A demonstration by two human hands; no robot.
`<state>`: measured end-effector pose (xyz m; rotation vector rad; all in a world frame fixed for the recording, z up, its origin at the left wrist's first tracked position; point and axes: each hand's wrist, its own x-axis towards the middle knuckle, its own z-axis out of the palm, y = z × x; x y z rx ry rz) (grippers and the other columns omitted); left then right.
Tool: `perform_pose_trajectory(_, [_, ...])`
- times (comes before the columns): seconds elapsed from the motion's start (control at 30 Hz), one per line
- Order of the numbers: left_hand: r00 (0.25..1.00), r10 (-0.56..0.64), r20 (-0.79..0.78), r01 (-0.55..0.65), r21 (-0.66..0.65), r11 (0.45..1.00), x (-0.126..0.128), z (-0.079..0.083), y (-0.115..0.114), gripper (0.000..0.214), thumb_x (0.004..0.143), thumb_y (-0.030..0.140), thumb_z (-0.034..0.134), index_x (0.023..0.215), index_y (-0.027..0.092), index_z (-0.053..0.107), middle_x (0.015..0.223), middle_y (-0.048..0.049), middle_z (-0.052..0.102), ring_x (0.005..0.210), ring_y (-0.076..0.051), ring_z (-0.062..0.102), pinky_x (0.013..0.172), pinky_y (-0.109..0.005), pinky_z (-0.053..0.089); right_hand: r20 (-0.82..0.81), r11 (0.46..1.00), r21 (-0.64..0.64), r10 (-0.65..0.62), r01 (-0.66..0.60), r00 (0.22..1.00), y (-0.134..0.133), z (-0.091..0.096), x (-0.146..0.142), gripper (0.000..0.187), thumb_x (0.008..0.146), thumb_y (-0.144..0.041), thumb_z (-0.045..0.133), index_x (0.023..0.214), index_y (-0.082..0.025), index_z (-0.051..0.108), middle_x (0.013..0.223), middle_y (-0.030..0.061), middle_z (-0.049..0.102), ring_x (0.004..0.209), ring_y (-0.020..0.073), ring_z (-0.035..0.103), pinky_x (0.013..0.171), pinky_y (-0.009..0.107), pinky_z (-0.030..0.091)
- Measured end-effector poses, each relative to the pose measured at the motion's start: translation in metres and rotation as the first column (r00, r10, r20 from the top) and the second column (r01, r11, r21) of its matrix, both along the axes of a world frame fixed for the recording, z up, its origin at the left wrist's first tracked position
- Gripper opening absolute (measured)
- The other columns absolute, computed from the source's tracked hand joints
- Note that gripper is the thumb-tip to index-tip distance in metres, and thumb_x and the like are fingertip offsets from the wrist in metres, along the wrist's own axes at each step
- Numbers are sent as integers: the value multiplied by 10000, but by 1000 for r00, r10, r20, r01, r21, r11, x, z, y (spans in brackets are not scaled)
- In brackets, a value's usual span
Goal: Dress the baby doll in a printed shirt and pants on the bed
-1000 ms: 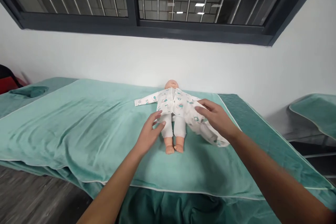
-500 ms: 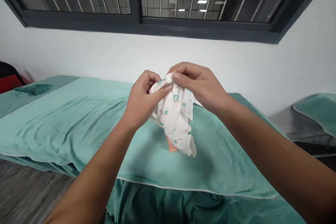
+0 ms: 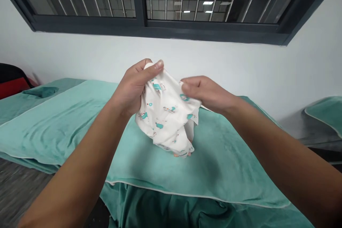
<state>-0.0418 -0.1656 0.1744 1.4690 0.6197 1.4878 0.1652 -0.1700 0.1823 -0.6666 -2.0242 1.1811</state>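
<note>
A white baby garment [image 3: 168, 114] with small teal animal prints hangs spread between my hands above the bed. My left hand [image 3: 133, 87] is closed on its upper left edge, thumb on top. At the upper right edge, my right hand [image 3: 210, 92] pinches the cloth between thumb and fingers, slightly blurred. Below the hem peep small flesh-coloured tips that look like a doll's feet [image 3: 176, 155]. The cloth hides whatever else lies behind it.
A teal blanket [image 3: 227, 171] with pale piping covers the bed, pushed against a white wall [image 3: 240, 67]. Above is a dark-framed window [image 3: 141, 25] with bars. A red and black object [image 3: 13, 84] sits far left; more teal cloth [image 3: 324, 112] is at right.
The bunched garment has been opened out into a wide sheet. My left hand moved left and up, my right hand slightly down, and the two are farther apart.
</note>
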Motion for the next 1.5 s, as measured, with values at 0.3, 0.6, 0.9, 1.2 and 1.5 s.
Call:
perform_pose_trajectory(0.3, [898, -285, -335, 227, -203, 953, -5, 13, -12, 317, 752, 399, 801, 891, 160, 646, 760, -47, 667, 659, -207, 679, 523, -285, 514, -386, 963, 35, -233, 267, 893, 6, 7, -3, 455, 833, -685, 610, 906, -237, 645, 867, 3, 655, 926, 220, 658, 788, 364, 539])
perform_pose_trajectory(0.6, [983, -178, 51, 185, -211, 960, 29, -20, -9, 345, 809, 492, 722, 920, 177, 636, 739, -37, 661, 809, -237, 702, 703, -319, 565, 15, 953, -302, -5, 9, 1000, -3, -30, 3, 510, 664, -577, 826, 936, -159, 721, 806, 59, 717, 783, 230, 701, 675, 328, 576])
perform_pose_trajectory(0.9, [875, -451, -176, 361, -383, 850, 27, -40, -15, 313, 759, 427, 782, 669, 153, 661, 522, -14, 561, 519, -151, 548, 557, -300, 465, -313, 907, -340, -356, 246, 880, 6, -39, 4, 562, 783, -703, 647, 1018, -194, 690, 805, 61, 732, 785, 224, 706, 711, 331, 570])
perform_pose_trajectory(1.2, [926, -310, 215, 375, -422, 826, 43, -58, -3, 385, 822, 473, 713, 1042, 158, 683, 852, -69, 731, 794, -239, 711, 722, -346, 563, -101, 925, -377, -88, 44, 991, 0, -55, 17, 397, 770, -492, 777, 1004, -177, 715, 900, 56, 754, 844, 210, 706, 745, 316, 568])
perform_pose_trajectory(1.5, [861, -490, 137, 499, -416, 760, 38, -64, -6, 442, 753, 346, 807, 1112, 121, 681, 933, -121, 758, 832, -270, 734, 758, -380, 584, -314, 874, -474, -281, 107, 907, 3, -58, 17, 512, 828, -640, 645, 1057, -186, 702, 911, 81, 748, 902, 234, 703, 769, 332, 572])
